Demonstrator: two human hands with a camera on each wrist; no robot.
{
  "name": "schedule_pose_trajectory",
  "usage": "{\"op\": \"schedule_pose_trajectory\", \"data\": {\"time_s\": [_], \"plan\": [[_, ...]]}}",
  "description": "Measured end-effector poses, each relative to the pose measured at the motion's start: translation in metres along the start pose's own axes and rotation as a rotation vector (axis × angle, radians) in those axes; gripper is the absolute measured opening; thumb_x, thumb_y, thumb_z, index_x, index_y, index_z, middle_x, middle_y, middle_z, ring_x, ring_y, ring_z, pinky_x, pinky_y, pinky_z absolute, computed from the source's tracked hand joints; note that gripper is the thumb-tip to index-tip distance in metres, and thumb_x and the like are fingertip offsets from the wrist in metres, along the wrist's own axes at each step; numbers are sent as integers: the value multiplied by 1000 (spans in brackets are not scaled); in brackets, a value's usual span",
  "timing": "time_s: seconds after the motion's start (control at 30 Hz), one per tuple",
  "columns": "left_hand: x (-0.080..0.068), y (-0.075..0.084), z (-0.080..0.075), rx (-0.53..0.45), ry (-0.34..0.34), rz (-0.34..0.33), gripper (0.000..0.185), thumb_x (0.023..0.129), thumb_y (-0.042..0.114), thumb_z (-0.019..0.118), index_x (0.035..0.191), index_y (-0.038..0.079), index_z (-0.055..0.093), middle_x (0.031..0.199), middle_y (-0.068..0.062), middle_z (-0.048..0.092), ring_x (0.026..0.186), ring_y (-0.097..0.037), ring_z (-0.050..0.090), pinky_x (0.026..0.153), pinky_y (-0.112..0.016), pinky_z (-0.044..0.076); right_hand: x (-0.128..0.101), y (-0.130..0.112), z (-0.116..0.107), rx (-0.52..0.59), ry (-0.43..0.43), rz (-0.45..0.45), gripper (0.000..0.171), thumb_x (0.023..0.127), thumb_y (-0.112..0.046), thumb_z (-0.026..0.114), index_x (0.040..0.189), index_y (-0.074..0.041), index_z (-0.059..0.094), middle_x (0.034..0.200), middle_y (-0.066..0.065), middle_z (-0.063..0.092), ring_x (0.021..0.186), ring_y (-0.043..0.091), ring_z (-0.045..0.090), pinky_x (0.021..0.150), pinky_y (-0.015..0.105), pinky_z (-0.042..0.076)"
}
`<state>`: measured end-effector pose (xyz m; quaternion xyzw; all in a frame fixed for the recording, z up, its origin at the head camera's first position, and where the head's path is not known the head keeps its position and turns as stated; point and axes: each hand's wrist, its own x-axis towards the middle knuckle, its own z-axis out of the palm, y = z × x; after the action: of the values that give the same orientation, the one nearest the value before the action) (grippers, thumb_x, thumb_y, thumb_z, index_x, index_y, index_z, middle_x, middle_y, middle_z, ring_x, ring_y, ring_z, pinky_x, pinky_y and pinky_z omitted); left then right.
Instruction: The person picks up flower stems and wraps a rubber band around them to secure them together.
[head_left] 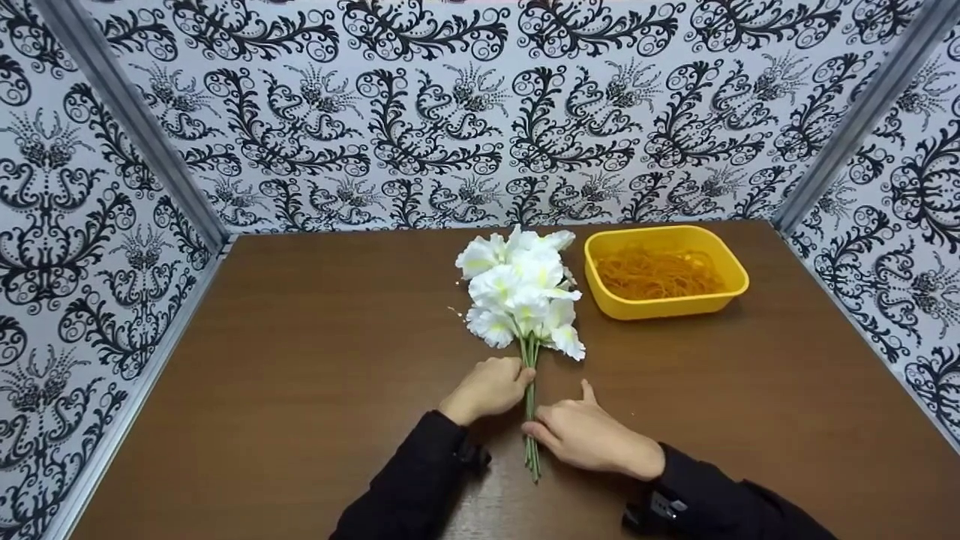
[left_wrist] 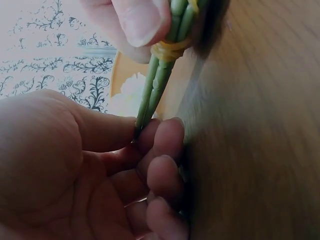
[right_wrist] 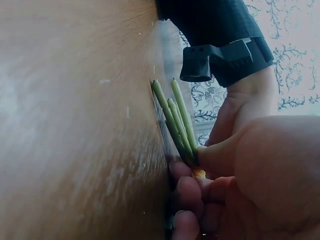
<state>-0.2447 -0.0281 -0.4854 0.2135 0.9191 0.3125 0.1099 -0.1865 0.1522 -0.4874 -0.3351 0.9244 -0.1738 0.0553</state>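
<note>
A bunch of white artificial flowers [head_left: 525,289] lies on the table, blooms toward the back wall and green stems [head_left: 531,454] toward the person. My left hand [head_left: 487,386] pinches the stems just below the blooms. Lower down, my right hand [head_left: 589,435] grips the same stems between thumb and curled fingers, its index finger pointing away. A yellow rubber band [left_wrist: 167,51] is wound around the stems near the right hand's thumb in the left wrist view. In the right wrist view, cut stem ends [right_wrist: 175,110] stick out past the right hand.
A yellow plastic tub [head_left: 667,309] holding a tangle of rubber bands [head_left: 660,274] stands at the back right, beside the blooms. The brown table [head_left: 315,337] is bounded by patterned walls [head_left: 450,112] at the back and both sides.
</note>
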Motion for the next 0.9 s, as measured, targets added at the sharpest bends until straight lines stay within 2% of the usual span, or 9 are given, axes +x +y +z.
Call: {"op": "schedule_pose_trajectory", "data": {"time_s": [0.07, 0.13, 0.2, 0.33, 0.47, 0.7, 0.83, 0.9], "plan": [[0, -1, 0, -1, -1, -2, 32, 107, 26, 51, 76, 14, 53, 65, 0, 45, 65, -21, 53, 63, -39, 47, 0, -1, 0, -22, 5, -1, 34, 107, -37, 51, 77, -20, 58, 69, -11, 57, 77, 18, 66, 94, 75, 34], [0, -1, 0, -2, -2, -1, 32, 107, 26, 51, 77, 14, 53, 66, -1, 46, 65, -21, 53, 64, -39, 48, -1, -2, 0, -35, 11, 0, 35, 106, -37, 52, 75, -21, 56, 66, -12, 53, 71, 15, 62, 83, 60, 41], [1, -1, 0, -2, -2, 0, 31, 107, 26, 51, 78, 14, 54, 66, -1, 47, 65, -20, 53, 64, -39, 48, -1, -2, 1, -32, 13, -1, 37, 106, -37, 52, 73, -22, 54, 63, -13, 49, 65, 13, 58, 72, 49, 41], [0, -1, 1, -6, -2, 1, 31, 107, 26, 51, 78, 14, 54, 67, -1, 48, 66, -21, 54, 65, -40, 49, 0, 0, 1, 21, -5, -3, 37, 107, -35, 52, 72, -21, 53, 62, -11, 45, 60, 14, 57, 56, 37, 44], [1, -1, 1, -6, 5, 5, 32, 106, 25, 51, 76, 14, 54, 67, -1, 49, 66, -21, 53, 64, -39, 48, 1, 1, 1, 56, -21, 0, 37, 107, -33, 51, 72, -20, 53, 62, -9, 45, 59, 16, 58, 50, 34, 45], [1, 1, 0, -15, 27, 5, 34, 106, 25, 53, 75, 13, 51, 64, 1, 43, 62, -19, 49, 60, -35, 44, 0, 4, -2, 11, -8, 5, 37, 107, -39, 50, 75, -20, 55, 62, -7, 47, 58, 17, 57, 48, 35, 43], [-5, 6, -2, 3, 23, -28, 37, 106, 32, 53, 74, 12, 52, 64, 0, 44, 61, -19, 49, 59, -35, 43, -5, 6, -11, 1, -11, 12, 34, 105, -41, 54, 78, -20, 56, 64, -8, 48, 58, 15, 56, 48, 35, 43], [-12, 9, -7, 56, 21, -43, 40, 105, 38, 52, 76, 11, 53, 64, -1, 46, 60, -19, 50, 59, -35, 44, -8, 6, -20, 8, -7, 13, 32, 105, -41, 55, 81, -20, 59, 67, -10, 50, 59, 12, 55, 49, 33, 43]]}}
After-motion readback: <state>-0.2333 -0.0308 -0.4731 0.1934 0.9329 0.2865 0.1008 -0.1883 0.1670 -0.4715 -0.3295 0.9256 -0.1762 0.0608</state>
